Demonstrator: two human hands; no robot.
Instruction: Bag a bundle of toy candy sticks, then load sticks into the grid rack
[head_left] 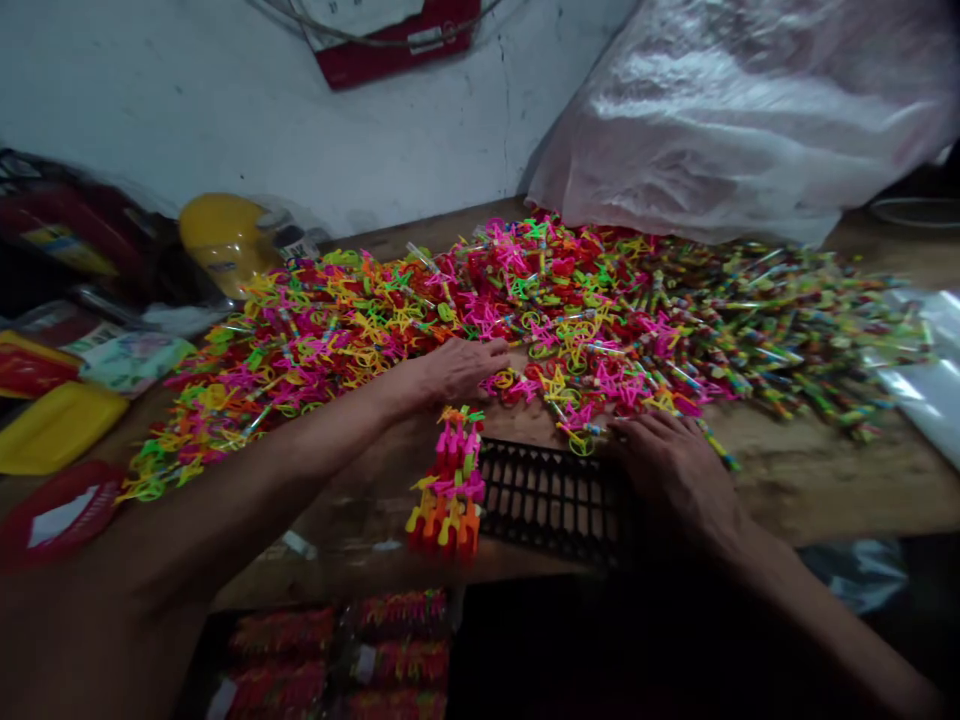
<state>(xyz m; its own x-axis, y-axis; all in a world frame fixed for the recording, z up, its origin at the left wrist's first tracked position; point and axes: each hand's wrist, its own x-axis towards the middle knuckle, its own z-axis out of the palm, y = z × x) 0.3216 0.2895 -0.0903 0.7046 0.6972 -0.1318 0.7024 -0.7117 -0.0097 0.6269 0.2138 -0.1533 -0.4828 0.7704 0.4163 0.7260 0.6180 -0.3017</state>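
A long heap of small bright plastic toys, pink, yellow, orange, red and green with clear tubes, covers the wooden table. My left hand reaches over the heap's near edge, fingers stretched to the right; nothing shows in them. At the heap's front, my right hand lies with fingers apart, touching or just over the toys. Between the hands and nearer me is a black slotted rack. Its left end carries rows of the same toys, standing close together. The rack's right end is lost in shadow.
Filled clear packs of toys lie below the table edge. A large translucent plastic bag stands behind the heap on the right. On the left are a yellow rounded container, a yellow scoop-like piece and a red dish.
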